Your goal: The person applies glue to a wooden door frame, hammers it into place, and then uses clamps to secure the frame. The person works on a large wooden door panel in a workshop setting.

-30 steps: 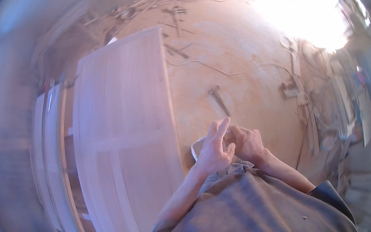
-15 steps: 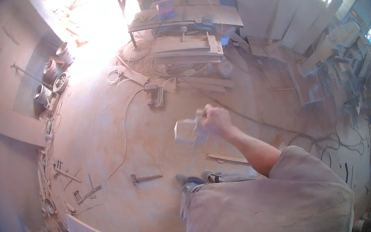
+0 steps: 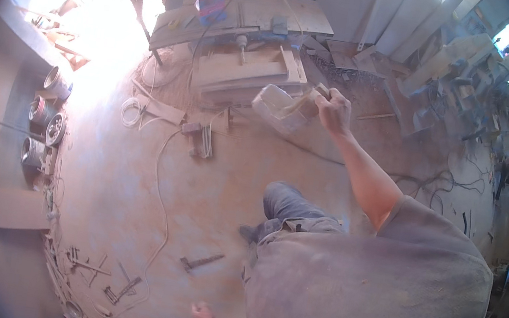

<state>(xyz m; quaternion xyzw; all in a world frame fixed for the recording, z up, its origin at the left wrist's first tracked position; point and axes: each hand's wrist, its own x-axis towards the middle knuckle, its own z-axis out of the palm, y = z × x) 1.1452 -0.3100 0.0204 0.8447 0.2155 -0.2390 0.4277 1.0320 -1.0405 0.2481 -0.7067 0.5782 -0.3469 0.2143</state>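
Sawdust covers the workshop floor (image 3: 132,194), where a hammer (image 3: 201,261) lies near a white cable (image 3: 162,191) and a wooden machine bench (image 3: 248,67) stands beyond. The right hand (image 3: 333,110) is raised at arm's length, fingers clamped on a pale translucent container (image 3: 281,107). The left hand (image 3: 203,313) hangs low, fingers loosely curled, empty.

Clamped in the fingers (image 3: 326,101) of the right hand (image 3: 334,111) is a pale, translucent plastic container (image 3: 280,108), its skin dulled by dust. Just beyond those fingers stands a rough, unfinished wooden workbench (image 3: 249,67), matt and pale. Far below them a dark metal hammer (image 3: 201,261) lies on the dusty, matt concrete floor (image 3: 130,207).
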